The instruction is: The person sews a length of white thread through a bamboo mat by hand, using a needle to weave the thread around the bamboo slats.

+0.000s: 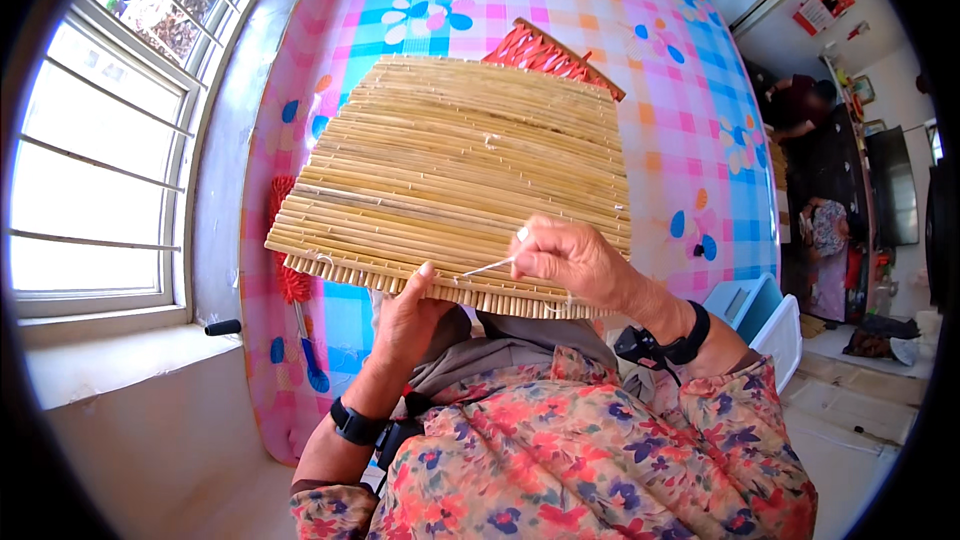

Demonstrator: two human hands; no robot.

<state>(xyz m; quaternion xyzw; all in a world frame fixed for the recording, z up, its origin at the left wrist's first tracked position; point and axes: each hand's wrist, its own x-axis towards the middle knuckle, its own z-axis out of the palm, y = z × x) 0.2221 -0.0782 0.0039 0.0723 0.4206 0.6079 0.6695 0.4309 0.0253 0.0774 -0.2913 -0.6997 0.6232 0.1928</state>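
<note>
A mat of thin bamboo-like sticks (pixel 450 160), tied together in rows with thread, lies across my lap and the bed. My left hand (pixel 403 330) grips its near edge, thumb on top and the other fingers hidden underneath. Above that edge, to the right, my right hand (pixel 572 262) is closed in a pinch on a white string (pixel 488 268). The string runs taut from the fingers to the mat just beside my left thumb. Short stick ends line the near edge. Small tufts of white thread show on the mat's surface.
A checked, flowered sheet (pixel 690 120) covers the bed. Past the mat's far edge lies a red woven piece with a wooden rod (pixel 590 70). At left is a red duster (pixel 293 285); at right, a blue bin (pixel 733 302). Two people (pixel 803 105) are farther right, near a television.
</note>
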